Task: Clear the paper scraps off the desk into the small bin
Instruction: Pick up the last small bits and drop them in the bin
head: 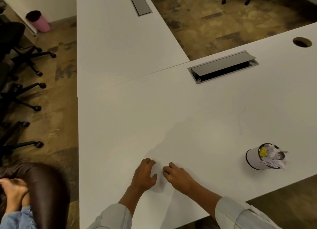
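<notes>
Paper scraps (272,157) already overfill the small white round bin (257,159) near the white desk's (188,117) right front edge. Both hands, left hand (145,174) and right hand (177,176), rest curled near the front edge, holding nothing visible; probably a last sweep for any remaining bits.

No readable text, label, brand, no. or sign anywhere. The yellow scrap (263,151) in the small bin (253,160), near right on the desk, has dark marks, too small and blurred to read. White paper scraps (274,157) around it show faint grey print, also illegible. The pink bin (40,22), far left on the floor, carries no lettering that shows. Cable hatches (223,66) in the desk (171,108) are plain metal, no markings to make out.
</notes>
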`<action>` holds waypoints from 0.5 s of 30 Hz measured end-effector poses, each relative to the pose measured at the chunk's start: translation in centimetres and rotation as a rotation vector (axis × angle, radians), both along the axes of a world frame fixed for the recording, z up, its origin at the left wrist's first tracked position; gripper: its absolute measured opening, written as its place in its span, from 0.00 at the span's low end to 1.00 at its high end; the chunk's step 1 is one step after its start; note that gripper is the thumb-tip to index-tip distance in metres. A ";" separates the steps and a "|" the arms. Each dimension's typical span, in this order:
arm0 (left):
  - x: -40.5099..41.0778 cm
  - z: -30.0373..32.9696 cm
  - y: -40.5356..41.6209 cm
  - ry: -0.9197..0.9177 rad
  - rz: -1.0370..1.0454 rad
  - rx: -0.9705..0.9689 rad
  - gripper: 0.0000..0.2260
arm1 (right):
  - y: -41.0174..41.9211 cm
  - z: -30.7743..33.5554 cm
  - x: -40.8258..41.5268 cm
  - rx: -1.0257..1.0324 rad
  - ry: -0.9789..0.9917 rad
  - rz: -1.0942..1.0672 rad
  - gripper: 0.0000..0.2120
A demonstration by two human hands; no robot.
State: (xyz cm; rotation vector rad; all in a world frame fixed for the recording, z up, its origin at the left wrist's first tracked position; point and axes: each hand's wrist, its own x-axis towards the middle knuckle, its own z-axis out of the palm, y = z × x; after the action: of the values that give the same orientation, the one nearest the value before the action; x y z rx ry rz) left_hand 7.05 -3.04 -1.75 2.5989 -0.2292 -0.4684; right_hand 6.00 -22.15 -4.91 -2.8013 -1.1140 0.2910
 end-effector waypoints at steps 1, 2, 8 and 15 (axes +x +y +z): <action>0.3 0.1 -0.3 0.007 0.004 -0.005 0.23 | -0.1 0.2 -0.1 -0.025 -0.011 -0.008 0.10; 0.5 0.2 -0.5 0.014 0.007 -0.012 0.21 | -0.1 0.4 -0.1 -0.055 -0.001 -0.013 0.10; 1.0 -0.1 -1.5 -0.018 0.098 -0.109 0.14 | -0.5 2.1 0.9 0.024 0.139 -0.260 0.08; -0.1 -0.6 -2.0 -0.058 0.140 -0.116 0.14 | -9.9 7.2 0.9 0.594 0.080 -0.825 0.10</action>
State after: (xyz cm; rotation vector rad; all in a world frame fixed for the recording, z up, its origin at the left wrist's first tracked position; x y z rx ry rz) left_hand 6.98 -5.05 -2.38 2.4967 -0.0906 -0.3209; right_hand 6.87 -32.01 2.31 -2.3965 0.0495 -0.0193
